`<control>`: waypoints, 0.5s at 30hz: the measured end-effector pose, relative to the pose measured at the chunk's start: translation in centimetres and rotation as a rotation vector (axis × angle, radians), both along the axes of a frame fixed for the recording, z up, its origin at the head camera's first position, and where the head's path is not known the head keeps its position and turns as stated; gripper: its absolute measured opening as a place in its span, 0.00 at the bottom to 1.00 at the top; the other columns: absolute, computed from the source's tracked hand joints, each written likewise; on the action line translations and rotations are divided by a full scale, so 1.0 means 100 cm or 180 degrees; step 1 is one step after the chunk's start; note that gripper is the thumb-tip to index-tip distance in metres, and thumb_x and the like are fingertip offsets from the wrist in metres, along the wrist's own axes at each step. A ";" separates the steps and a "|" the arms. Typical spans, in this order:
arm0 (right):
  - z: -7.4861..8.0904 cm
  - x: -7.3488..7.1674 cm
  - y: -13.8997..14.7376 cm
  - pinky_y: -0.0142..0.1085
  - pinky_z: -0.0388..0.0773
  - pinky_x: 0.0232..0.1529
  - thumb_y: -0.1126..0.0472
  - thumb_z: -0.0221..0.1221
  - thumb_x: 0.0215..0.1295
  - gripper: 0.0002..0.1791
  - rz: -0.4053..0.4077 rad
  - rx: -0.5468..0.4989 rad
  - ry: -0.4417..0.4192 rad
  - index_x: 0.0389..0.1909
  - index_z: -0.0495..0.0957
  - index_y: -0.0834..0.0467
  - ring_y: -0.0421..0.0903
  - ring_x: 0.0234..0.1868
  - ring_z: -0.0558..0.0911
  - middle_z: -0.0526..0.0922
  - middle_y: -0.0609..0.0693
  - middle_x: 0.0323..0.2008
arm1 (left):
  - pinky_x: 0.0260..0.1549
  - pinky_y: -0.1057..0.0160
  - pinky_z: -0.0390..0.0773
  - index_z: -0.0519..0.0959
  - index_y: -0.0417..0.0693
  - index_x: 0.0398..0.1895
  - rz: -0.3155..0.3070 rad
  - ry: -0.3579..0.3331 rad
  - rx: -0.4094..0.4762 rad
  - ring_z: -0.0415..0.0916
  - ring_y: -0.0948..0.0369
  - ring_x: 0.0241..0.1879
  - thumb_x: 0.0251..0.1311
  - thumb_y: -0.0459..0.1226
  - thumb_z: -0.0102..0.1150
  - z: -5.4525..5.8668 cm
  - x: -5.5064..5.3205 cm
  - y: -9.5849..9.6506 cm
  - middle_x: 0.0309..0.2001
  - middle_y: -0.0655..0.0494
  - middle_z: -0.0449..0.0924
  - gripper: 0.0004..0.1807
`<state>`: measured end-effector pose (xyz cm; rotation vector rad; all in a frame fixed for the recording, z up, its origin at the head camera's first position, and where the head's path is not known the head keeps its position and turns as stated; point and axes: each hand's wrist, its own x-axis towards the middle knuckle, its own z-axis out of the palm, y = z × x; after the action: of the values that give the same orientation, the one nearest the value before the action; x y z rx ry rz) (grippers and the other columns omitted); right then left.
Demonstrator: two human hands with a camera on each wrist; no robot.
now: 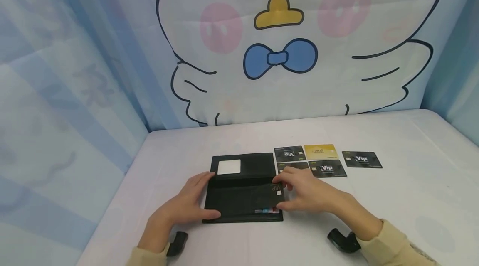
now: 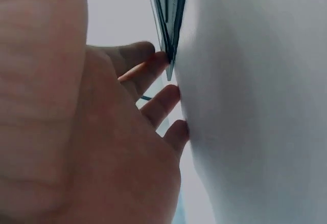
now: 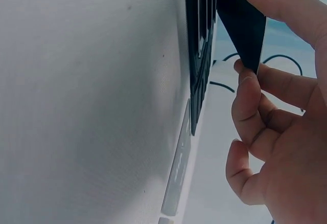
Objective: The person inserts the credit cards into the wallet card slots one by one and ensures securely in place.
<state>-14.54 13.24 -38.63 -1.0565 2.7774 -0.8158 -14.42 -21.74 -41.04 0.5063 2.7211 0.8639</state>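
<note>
A black wallet (image 1: 232, 197) lies spread on the table. My left hand (image 1: 183, 203) rests at its left edge, fingers fairly straight, thumb over the lower part. In the left wrist view, the fingertips of the left hand (image 2: 138, 127) are beside the wallet's edge (image 2: 168, 24). My right hand (image 1: 308, 191) pinches a black VIP card (image 1: 276, 190) by its right end, over the wallet's lower half. In the right wrist view, the thumb and fingers of the right hand (image 3: 291, 116) hold the card (image 3: 245, 24) tilted above the wallet. Another card (image 1: 263, 210) shows colour in a wallet slot.
Behind the right hand lie black Vip cards (image 1: 327, 168) and a gold card (image 1: 321, 151), grouped at the wallet's upper right. One more Vip card (image 1: 361, 159) lies farther right. A white patch (image 1: 229, 166) shows in the wallet's upper half. The table (image 1: 404, 199) has a pale cloth.
</note>
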 end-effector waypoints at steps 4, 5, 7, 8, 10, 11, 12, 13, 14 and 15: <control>0.001 0.000 -0.002 0.33 0.74 0.34 0.49 0.74 0.54 0.26 0.0046 -0.0003 -0.0022 0.51 0.82 0.57 0.37 0.35 0.73 0.75 0.40 0.39 | 0.71 0.39 0.53 0.55 0.47 0.79 0.0183 0.0014 0.0170 0.46 0.44 0.77 0.52 0.56 0.75 -0.006 -0.005 -0.003 0.78 0.44 0.51 0.57; 0.001 0.000 -0.003 0.33 0.74 0.34 0.49 0.74 0.54 0.26 0.0055 -0.0004 -0.0032 0.51 0.82 0.58 0.37 0.35 0.73 0.74 0.40 0.38 | 0.71 0.40 0.52 0.54 0.47 0.80 0.0228 0.0027 0.0208 0.46 0.45 0.77 0.52 0.56 0.74 -0.008 -0.006 -0.003 0.78 0.44 0.50 0.57; 0.001 0.000 -0.003 0.32 0.74 0.34 0.50 0.74 0.54 0.26 0.0068 -0.0002 -0.0047 0.51 0.82 0.58 0.37 0.35 0.73 0.74 0.40 0.38 | 0.72 0.41 0.51 0.53 0.47 0.80 0.0298 0.0033 0.0310 0.46 0.45 0.77 0.53 0.56 0.74 -0.011 -0.010 -0.004 0.79 0.45 0.50 0.58; 0.002 -0.001 -0.004 0.32 0.75 0.34 0.50 0.74 0.54 0.26 0.0068 0.0003 -0.0055 0.51 0.82 0.58 0.37 0.35 0.73 0.74 0.40 0.38 | 0.73 0.41 0.50 0.52 0.48 0.81 0.0326 0.0033 0.0361 0.45 0.46 0.77 0.53 0.56 0.75 -0.012 -0.012 -0.004 0.79 0.45 0.49 0.58; 0.003 -0.001 -0.004 0.32 0.75 0.34 0.50 0.74 0.54 0.26 0.0064 0.0022 -0.0075 0.51 0.82 0.58 0.37 0.35 0.73 0.74 0.40 0.38 | 0.73 0.41 0.50 0.52 0.49 0.81 0.0370 0.0024 0.0418 0.45 0.46 0.78 0.52 0.56 0.75 -0.013 -0.015 -0.003 0.80 0.46 0.49 0.59; 0.003 -0.001 -0.004 0.32 0.75 0.33 0.50 0.74 0.54 0.26 0.0064 0.0035 -0.0088 0.50 0.82 0.58 0.38 0.35 0.73 0.74 0.40 0.38 | 0.73 0.41 0.49 0.52 0.50 0.81 0.0374 0.0019 0.0437 0.45 0.47 0.78 0.52 0.56 0.75 -0.013 -0.017 -0.002 0.80 0.47 0.48 0.59; 0.004 -0.002 -0.004 0.32 0.75 0.33 0.51 0.74 0.54 0.26 0.0066 0.0047 -0.0101 0.50 0.82 0.59 0.38 0.35 0.73 0.74 0.40 0.38 | 0.73 0.41 0.49 0.51 0.50 0.81 0.0360 0.0003 0.0440 0.44 0.47 0.78 0.51 0.56 0.75 -0.013 -0.019 -0.001 0.80 0.47 0.47 0.60; 0.005 -0.002 -0.004 0.32 0.75 0.34 0.51 0.74 0.54 0.26 0.0066 0.0066 -0.0110 0.50 0.82 0.59 0.38 0.35 0.73 0.74 0.40 0.38 | 0.73 0.42 0.47 0.50 0.49 0.82 0.0314 -0.0002 0.0423 0.43 0.47 0.78 0.50 0.56 0.76 -0.013 -0.020 0.000 0.80 0.47 0.46 0.61; 0.006 -0.002 -0.004 0.32 0.75 0.34 0.51 0.74 0.54 0.26 0.0064 0.0080 -0.0128 0.50 0.82 0.59 0.38 0.35 0.73 0.74 0.40 0.38 | 0.74 0.43 0.44 0.49 0.48 0.82 0.0243 -0.0007 0.0393 0.41 0.47 0.78 0.50 0.56 0.76 -0.013 -0.022 0.001 0.80 0.46 0.45 0.62; 0.007 -0.002 -0.004 0.32 0.75 0.34 0.51 0.74 0.54 0.26 0.0064 0.0093 -0.0147 0.50 0.82 0.59 0.38 0.35 0.73 0.74 0.40 0.38 | 0.74 0.44 0.42 0.48 0.46 0.82 0.0160 -0.0016 0.0347 0.39 0.47 0.79 0.49 0.56 0.77 -0.014 -0.023 0.002 0.81 0.46 0.44 0.64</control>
<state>-14.78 12.81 -37.94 -1.0455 2.7275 -0.7846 -16.71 -21.56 -42.39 0.4579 2.7037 1.0292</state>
